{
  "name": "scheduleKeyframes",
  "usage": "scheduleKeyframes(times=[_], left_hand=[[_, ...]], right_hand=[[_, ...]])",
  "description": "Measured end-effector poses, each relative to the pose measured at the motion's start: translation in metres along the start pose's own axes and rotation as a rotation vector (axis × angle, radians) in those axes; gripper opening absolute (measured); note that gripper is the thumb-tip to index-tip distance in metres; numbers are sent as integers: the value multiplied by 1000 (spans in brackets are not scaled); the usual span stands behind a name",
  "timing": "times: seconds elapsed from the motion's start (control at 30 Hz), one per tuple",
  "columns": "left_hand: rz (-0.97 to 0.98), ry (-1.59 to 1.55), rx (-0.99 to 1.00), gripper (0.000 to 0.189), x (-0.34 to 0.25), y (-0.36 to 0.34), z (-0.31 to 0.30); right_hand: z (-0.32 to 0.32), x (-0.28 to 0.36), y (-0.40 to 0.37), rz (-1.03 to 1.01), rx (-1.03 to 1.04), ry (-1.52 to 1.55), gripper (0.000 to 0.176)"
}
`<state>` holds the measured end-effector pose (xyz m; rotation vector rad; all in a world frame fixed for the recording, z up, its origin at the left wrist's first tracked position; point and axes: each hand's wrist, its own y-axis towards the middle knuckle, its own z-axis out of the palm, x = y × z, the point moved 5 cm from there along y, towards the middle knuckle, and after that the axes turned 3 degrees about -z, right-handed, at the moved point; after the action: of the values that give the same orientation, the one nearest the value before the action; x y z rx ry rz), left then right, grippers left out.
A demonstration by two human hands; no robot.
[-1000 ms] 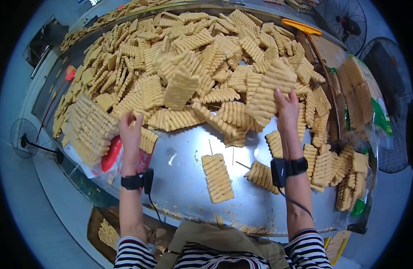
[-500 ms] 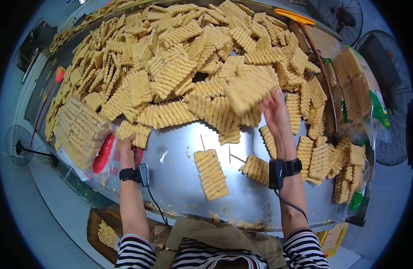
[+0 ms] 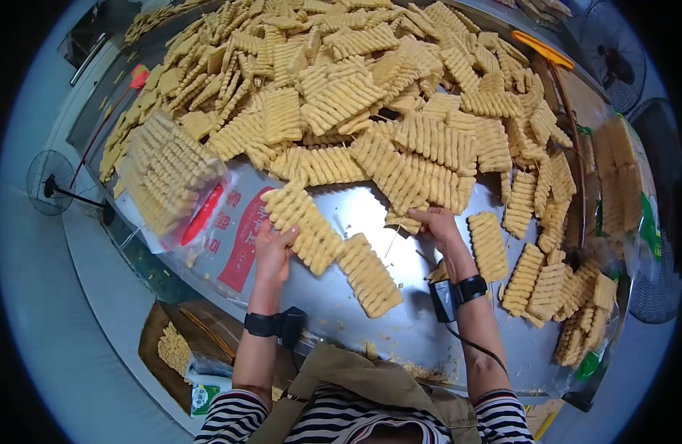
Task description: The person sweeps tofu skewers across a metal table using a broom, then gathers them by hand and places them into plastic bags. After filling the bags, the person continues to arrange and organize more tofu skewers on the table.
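My left hand is closed on the edge of a ridged yellow slab, a food piece, held tilted above the metal table. The lower end of that slab comes close to another ridged slab lying on the metal. My right hand pinches the low edge of a slab at the front of the pile; its fingertips are partly hidden. Below my right wrist, part of one more slab is covered by the wrist device. Thin sticks protrude from some slabs.
A large heap of slabs fills the back. At left lies a clear bag packed with slabs, beside red-printed plastic. More slabs and bagged slabs are at right. An orange-handled tool leans at the back right.
My left hand has moved right and lifted a slab off the red-printed plastic. My right hand has set down the slab it carried onto the pile and come lower. The view has shifted.
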<state>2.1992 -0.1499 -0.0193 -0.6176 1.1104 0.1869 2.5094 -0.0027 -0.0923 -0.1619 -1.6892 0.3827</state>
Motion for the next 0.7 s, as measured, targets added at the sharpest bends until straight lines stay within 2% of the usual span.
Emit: scheduleKeyframes(times=[0.03,0.07,0.13,0.17,0.2,0.27,0.33,0.4,0.43,0.5,0.63,0.7], left_hand=[[4,-5,-1,38,-5,-6,2],[3,-13,10,37,-8,-12,5],[-9,-23,26,37,-2,-22,6],[-17,-100,60,37,2,-26,7],[-23,-176,101,37,6,-29,9],[-81,-144,118,35,20,-38,10],[-141,-114,121,33,38,-47,10],[-164,61,0,30,54,-57,3],[-170,64,8,30,57,-62,8],[27,205,-56,29,51,-71,15],[167,379,-79,29,71,-53,-4],[243,553,-181,27,69,-49,-8]], right_hand=[[4,12,-9,220,179,127,25],[4,31,-17,236,196,368,16],[3,67,-35,236,330,806,13],[3,80,-45,192,407,846,16],[-4,94,-58,108,420,572,18],[-4,96,-79,-4,283,294,24],[-7,84,-99,-9,305,358,34],[-10,70,-115,5,299,377,35],[-11,64,-121,15,298,401,36],[-14,55,-130,22,274,431,36],[-24,34,-143,29,218,433,35],[-31,30,-152,40,195,394,35]])
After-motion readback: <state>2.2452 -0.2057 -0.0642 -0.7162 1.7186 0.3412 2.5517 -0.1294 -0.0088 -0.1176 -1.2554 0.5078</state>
